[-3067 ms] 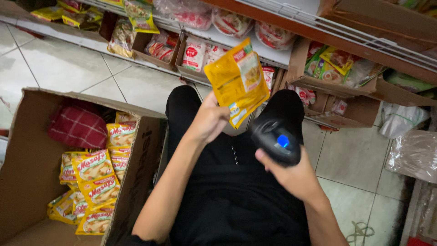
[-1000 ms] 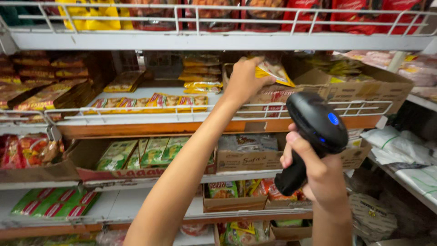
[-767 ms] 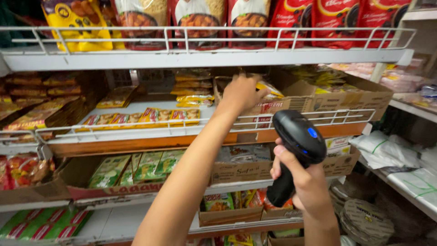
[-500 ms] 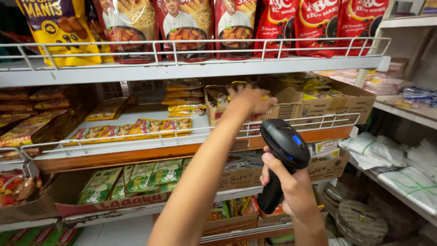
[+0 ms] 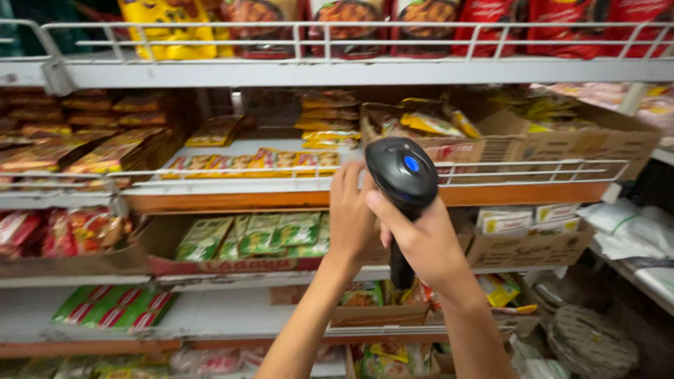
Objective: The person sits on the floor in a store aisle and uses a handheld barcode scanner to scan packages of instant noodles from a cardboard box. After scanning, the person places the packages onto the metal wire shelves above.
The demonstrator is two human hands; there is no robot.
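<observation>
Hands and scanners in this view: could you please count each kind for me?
hands: 2, the left hand and the right hand
scanner: 1, black, gripped in the right hand
total: 3

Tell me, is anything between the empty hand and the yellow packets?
Yes: the white wire shelf rail crosses before the brown cardboard box of yellow snack packets, with the left hand on its near side.

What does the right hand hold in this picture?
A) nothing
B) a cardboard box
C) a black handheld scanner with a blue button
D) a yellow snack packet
C: the right hand grips the handle of a black scanner whose blue button faces the camera.
</observation>
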